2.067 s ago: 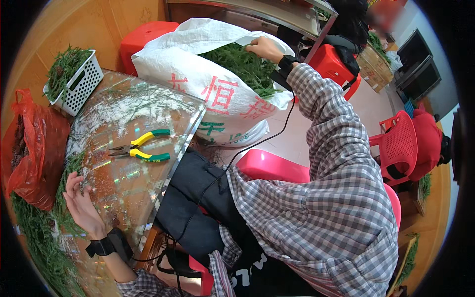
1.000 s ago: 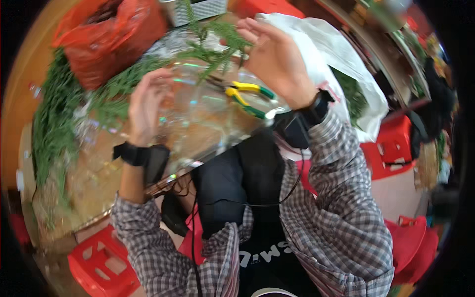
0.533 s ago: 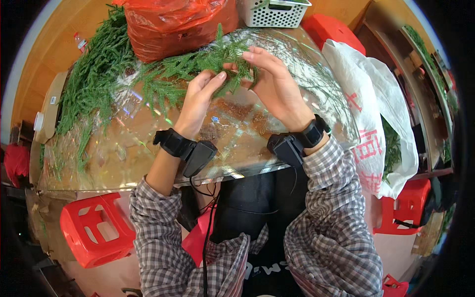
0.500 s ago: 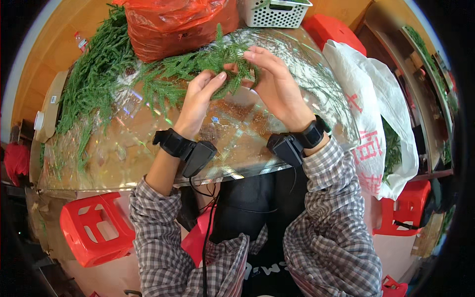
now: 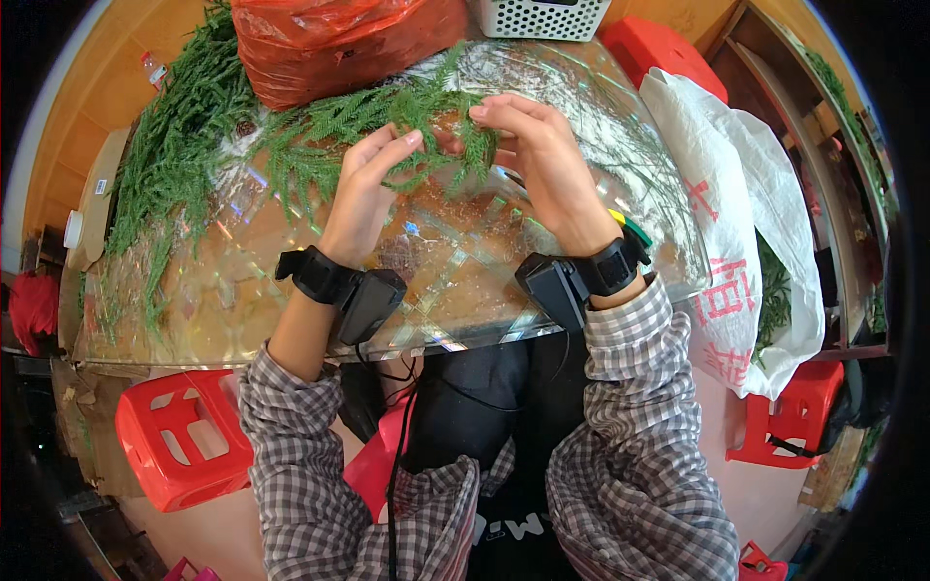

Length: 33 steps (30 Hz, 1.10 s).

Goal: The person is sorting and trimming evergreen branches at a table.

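Observation:
Both hands are at a feathery green conifer sprig [image 5: 475,145] above the table's middle. My left hand [image 5: 363,189] has its thumb and fingers closed at the sprig's left side. My right hand [image 5: 547,160] pinches its right side, the index fingertip against the needles. Fingertips partly show behind the greenery, so the exact grip is hidden. Leafy conifer branches [image 5: 320,145] lie just left of the sprig. Below my right wrist, a tool's yellow-and-green handle [image 5: 630,227] pokes out; I cannot tell whether it lies on the table.
A red plastic bag [image 5: 339,48] and a white perforated basket [image 5: 542,19] stand at the back of the clear-covered table [image 5: 242,300]. Greenery [image 5: 184,145] is heaped at left. A white woven sack [image 5: 717,194] hangs at right. Red stools [image 5: 184,441] flank my legs.
My left hand has moved slightly left and its thumb has drawn away from the sprig's middle. My right hand stays at the sprig's right side. More of the tool's handle shows.

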### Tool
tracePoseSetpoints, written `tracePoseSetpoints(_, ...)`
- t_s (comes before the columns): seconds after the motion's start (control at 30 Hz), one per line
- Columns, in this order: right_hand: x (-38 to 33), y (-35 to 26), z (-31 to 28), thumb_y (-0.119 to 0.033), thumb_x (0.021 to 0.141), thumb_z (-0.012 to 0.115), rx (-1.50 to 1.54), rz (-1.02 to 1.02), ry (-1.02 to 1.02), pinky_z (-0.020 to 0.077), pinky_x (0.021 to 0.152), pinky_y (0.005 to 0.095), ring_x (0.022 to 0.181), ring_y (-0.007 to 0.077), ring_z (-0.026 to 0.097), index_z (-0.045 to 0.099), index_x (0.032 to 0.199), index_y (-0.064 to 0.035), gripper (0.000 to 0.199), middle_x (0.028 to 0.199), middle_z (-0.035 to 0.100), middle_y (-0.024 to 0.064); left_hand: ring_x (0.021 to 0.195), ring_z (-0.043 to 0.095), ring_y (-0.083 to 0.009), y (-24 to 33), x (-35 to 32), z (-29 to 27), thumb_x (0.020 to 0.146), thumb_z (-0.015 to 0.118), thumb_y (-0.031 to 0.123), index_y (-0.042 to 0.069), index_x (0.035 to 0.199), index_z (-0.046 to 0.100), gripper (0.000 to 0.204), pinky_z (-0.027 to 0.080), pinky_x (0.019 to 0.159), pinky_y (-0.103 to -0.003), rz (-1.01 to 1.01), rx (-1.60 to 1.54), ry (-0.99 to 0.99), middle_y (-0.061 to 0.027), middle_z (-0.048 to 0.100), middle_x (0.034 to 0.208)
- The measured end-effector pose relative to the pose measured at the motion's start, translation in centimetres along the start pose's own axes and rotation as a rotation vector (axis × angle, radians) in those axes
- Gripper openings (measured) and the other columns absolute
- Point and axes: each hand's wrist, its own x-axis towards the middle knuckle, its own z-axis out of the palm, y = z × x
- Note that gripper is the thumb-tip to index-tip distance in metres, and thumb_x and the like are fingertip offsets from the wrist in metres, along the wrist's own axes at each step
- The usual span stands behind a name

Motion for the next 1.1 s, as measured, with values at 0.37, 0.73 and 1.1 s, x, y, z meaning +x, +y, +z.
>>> tracePoseSetpoints(0.37, 0.0, 0.5, -0.5, -0.019, 0.080, 0.053, 0.036, 0.111, -0.020, 0.0422, 0.067, 0.0259, 0.070, 0.0097, 0.052, 0.057, 0.084, -0.0042, 0.016, 0.079, 0.056, 0.0009, 0.096, 0.052, -0.0156, -0.8, 0.7, -1.2, 0.089, 0.046, 0.023, 0.004, 0.086, 0.055, 0.020, 0.038, 0.087, -0.032, -0.017, -0.242, -0.050, -0.0075, 0.059, 0.098)
tracePoseSetpoints(0.73, -0.2, 0.4, -0.5, -0.017, 0.080, 0.051, 0.023, 0.126, -0.100, 0.0387, 0.069, 0.0242, 0.071, 0.0096, 0.052, 0.057, 0.083, -0.0043, 0.014, 0.080, 0.056, 0.0005, 0.094, 0.052, -0.0187, -0.6, 0.3, -1.0, 0.090, 0.044, 0.023, 0.005, 0.084, 0.050, 0.020, 0.040, 0.086, -0.035, -0.077, -0.412, -0.060, -0.0091, 0.057, 0.100)
tracePoseSetpoints(1.1, -0.2, 0.8, -0.3, -0.012, 0.078, 0.055, -0.107, -0.006, -0.162, 0.0413, 0.069, 0.0235, 0.071, 0.0087, 0.054, 0.057, 0.087, -0.0030, 0.013, 0.079, 0.058, 0.0003, 0.082, 0.052, -0.0193, -1.1, 0.9, -2.2, 0.089, 0.046, 0.026, 0.006, 0.083, 0.044, 0.020, 0.043, 0.080, -0.037, -0.051, -0.518, -0.150, -0.0112, 0.056, 0.096)
